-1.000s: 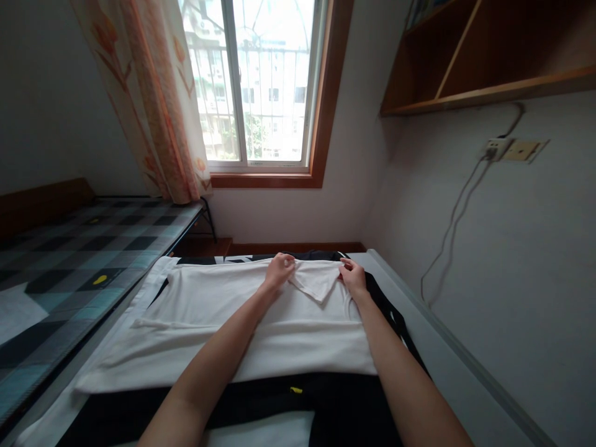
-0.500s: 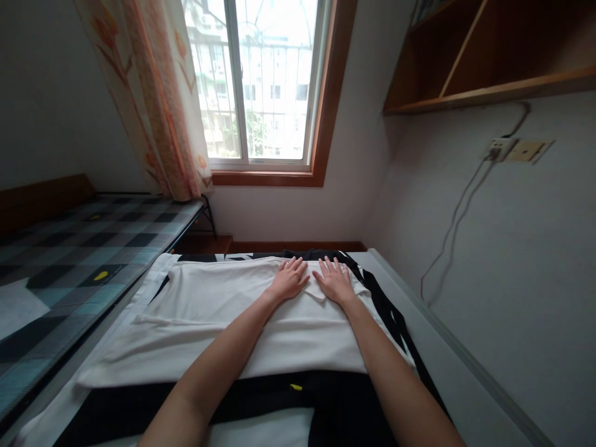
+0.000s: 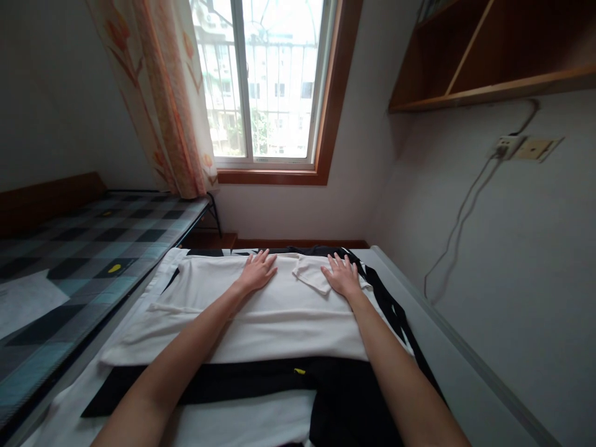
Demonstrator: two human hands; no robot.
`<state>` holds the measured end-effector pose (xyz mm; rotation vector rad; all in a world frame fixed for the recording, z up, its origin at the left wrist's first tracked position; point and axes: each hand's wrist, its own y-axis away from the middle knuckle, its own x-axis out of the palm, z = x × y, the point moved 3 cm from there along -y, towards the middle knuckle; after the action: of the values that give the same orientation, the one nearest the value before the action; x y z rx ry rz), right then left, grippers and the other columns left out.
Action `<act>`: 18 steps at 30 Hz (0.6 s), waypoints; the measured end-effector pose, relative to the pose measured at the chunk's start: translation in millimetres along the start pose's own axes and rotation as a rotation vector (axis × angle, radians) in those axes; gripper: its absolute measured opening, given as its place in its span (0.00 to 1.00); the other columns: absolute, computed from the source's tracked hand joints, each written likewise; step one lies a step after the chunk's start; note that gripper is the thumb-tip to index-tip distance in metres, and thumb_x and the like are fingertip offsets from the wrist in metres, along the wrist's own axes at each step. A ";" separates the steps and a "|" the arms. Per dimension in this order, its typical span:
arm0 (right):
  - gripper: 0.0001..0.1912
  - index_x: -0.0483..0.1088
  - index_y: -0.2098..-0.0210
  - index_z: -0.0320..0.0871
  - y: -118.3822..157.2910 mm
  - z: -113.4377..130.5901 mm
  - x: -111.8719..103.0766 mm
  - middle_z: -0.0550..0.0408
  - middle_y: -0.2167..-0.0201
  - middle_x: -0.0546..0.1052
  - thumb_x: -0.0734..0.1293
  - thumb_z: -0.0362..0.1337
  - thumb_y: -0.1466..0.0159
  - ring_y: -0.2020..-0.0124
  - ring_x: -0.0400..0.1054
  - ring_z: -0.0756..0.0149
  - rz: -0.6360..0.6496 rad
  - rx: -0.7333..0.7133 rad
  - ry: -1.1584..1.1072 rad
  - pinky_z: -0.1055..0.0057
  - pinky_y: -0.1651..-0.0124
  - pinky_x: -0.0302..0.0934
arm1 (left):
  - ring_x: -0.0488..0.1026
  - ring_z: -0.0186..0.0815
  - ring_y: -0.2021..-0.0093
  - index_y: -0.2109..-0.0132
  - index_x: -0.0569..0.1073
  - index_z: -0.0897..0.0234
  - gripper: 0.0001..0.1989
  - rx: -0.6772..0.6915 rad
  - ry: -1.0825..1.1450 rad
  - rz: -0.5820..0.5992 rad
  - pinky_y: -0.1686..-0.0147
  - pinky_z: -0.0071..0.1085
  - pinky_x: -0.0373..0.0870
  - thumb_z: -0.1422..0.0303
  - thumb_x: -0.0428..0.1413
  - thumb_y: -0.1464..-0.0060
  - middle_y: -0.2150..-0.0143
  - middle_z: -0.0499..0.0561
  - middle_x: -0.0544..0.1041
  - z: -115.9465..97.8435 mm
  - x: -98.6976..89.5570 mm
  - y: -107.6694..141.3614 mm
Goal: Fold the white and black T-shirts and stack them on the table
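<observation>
A white garment [image 3: 288,335] lies spread over black and white cloth on a pale surface. Flat on its far part rests my left hand [image 3: 258,271], fingers spread, holding nothing. My right hand [image 3: 342,275] also lies open on the garment, beside a small folded white flap [image 3: 313,273] that sits between the two hands. Black fabric [image 3: 242,382] with a small yellow mark shows below the white garment, nearer to me.
At the left is a bed with a checked cover [image 3: 139,233] and a white paper [image 3: 30,303] on it. A curtain [image 3: 170,99] hangs by the window. A wooden shelf [image 3: 503,84] and a socket with a cable [image 3: 507,148] are on the right wall.
My left hand has slid left across the white garment, away from my right hand, uncovering more of the folded flap. My right hand has shifted slightly right. The view has moved a little.
</observation>
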<state>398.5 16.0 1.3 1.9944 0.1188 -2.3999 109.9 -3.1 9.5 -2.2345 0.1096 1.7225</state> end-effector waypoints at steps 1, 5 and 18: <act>0.36 0.47 0.31 0.47 -0.2 -0.2 0.0 0.54 0.30 0.45 0.46 0.57 0.34 0.30 0.33 0.48 -0.002 0.003 0.004 0.46 0.33 0.32 | 0.52 0.49 0.32 0.36 0.61 0.56 0.26 -0.029 -0.027 -0.003 0.36 0.52 0.43 0.56 0.44 0.38 0.32 0.58 0.56 15.6 -6.2 6.1; 0.34 0.51 0.33 0.48 0.6 0.6 -0.7 0.54 0.30 0.49 0.49 0.55 0.34 0.31 0.38 0.49 -0.049 0.013 0.018 0.47 0.34 0.36 | 0.61 0.46 0.37 0.40 0.67 0.56 0.23 -0.128 -0.141 -0.031 0.39 0.50 0.51 0.56 0.40 0.36 0.36 0.56 0.65 83.8 -35.1 32.6; 0.19 0.74 0.51 0.47 -8.3 -29.0 -22.6 0.48 0.49 0.73 0.55 0.40 0.34 0.46 0.61 0.52 -0.298 -0.006 -0.020 0.52 0.40 0.47 | 0.66 0.47 0.45 0.46 0.73 0.59 0.20 -0.329 -0.337 0.043 0.45 0.44 0.57 0.64 0.49 0.44 0.46 0.56 0.74 196.5 -96.3 67.3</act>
<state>430.6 25.5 18.7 2.0800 0.4531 -2.5826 -115.7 -21.7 43.7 -2.1217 -0.2202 2.2511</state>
